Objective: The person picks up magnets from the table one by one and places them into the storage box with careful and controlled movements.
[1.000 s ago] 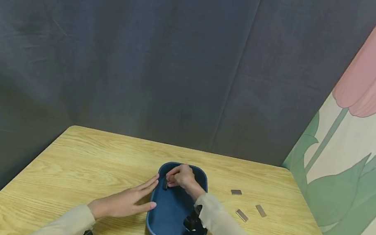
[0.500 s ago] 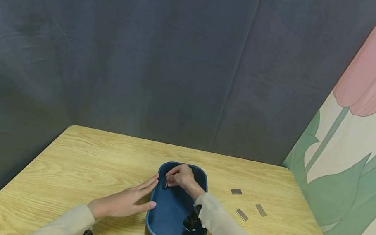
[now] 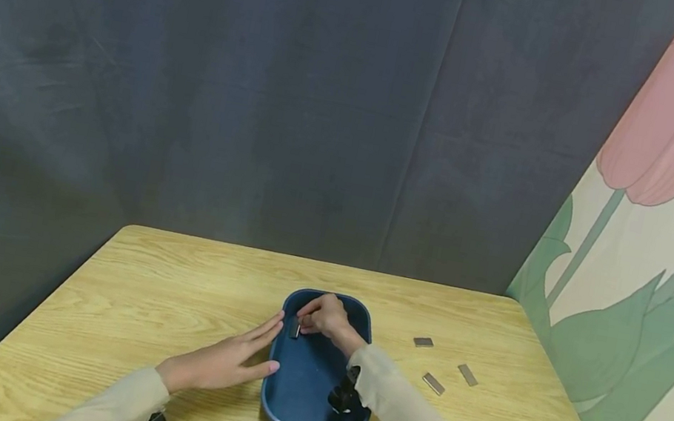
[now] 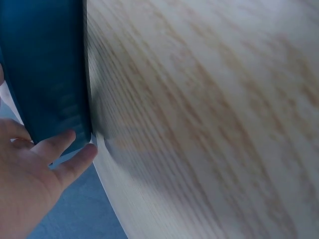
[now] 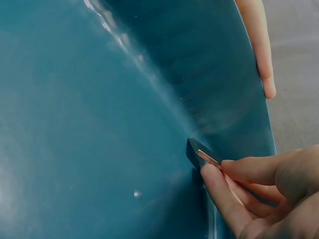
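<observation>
Your right hand (image 3: 325, 315) pinches a small, dark, flat rectangular block with a shiny edge (image 5: 207, 157) between thumb and forefinger. You have it inside the deep blue, round-cornered, smooth-walled tray (image 3: 308, 390), toward the far end and just beside the left wall; whether its lower side fully rests on the floor, I can't tell.

Your left hand (image 3: 222, 363) holds nothing: its fingers lie straight and spread, tips against the tray's left side. Use that as a light brace, since a harder push would probably slide the tray over the pale wood-grain table (image 3: 172, 302).

To set the block well, I'd square its long edge to the wall, feel for the floor, then part your fingertips evenly so it doesn't tip. Lift the wrist straight up afterwards (the black wrist camera (image 3: 343, 396) hangs low over the tray and could catch the rim). Three similar flat grey pieces (image 3: 433, 383) lie on the table to the right.
</observation>
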`<state>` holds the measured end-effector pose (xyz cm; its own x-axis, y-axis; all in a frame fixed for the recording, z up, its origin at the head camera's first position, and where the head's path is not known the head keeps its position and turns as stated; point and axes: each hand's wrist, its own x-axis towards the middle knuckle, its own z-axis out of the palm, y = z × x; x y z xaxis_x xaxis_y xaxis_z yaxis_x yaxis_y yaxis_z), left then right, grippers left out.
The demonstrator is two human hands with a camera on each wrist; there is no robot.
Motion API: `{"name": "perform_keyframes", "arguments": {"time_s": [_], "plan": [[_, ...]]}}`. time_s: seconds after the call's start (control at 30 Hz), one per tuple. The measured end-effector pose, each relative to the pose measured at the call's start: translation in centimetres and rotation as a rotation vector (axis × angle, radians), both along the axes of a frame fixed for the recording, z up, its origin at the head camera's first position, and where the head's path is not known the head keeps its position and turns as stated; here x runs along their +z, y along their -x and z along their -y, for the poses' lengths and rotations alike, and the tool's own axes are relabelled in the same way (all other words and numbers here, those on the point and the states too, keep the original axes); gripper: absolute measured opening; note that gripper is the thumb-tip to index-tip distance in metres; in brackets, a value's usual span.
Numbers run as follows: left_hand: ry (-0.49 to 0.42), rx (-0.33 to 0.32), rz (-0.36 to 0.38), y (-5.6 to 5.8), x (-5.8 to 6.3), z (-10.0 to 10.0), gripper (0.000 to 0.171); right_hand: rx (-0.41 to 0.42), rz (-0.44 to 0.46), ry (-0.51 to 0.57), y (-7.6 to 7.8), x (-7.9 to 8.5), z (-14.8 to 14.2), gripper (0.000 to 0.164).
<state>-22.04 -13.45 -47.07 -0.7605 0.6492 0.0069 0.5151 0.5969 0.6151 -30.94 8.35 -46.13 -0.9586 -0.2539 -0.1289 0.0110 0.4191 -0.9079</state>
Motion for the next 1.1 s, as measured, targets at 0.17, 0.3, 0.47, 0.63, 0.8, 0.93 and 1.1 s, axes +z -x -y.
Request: {"name": "perform_keyframes", "arguments": {"time_s": [0.17, 0.3, 0.47, 0.63, 0.8, 0.93, 1.1], "plan": [[-0.004, -0.003, 0.001, 0.05, -0.01, 0.01, 0.08, -0.012, 0.018, 0.004, 0.04, -0.04, 0.07, 0.012], [-0.004, -0.004, 0.0, 0.07, -0.03, 0.06, 0.081, -0.017, 0.023, 0.007, 0.12, -0.11, 0.13, 0.011], [-0.01, -0.003, 0.002, 0.07, -0.02, 0.12, 0.081, -0.011, 0.016, -0.006, 0.09, -0.13, 0.1, 0.012], [-0.013, -0.006, -0.002, 0.03, -0.04, 0.15, 0.082, -0.01, 0.021, -0.015, 0.06, -0.11, 0.05, 0.012], [-0.017, -0.006, -0.002, 0.04, -0.02, 0.15, 0.081, -0.016, 0.023, -0.014, 0.07, -0.15, 0.05, 0.012], [-0.02, -0.008, 0.002, 0.04, 0.01, 0.14, 0.08, -0.018, 0.028, -0.014, 0.07, -0.09, 0.09, 0.013], [-0.019, -0.008, 0.0, 0.02, 0.02, 0.16, 0.081, -0.015, 0.029, -0.013, 0.04, 0.06, 0.1, 0.013]]}}
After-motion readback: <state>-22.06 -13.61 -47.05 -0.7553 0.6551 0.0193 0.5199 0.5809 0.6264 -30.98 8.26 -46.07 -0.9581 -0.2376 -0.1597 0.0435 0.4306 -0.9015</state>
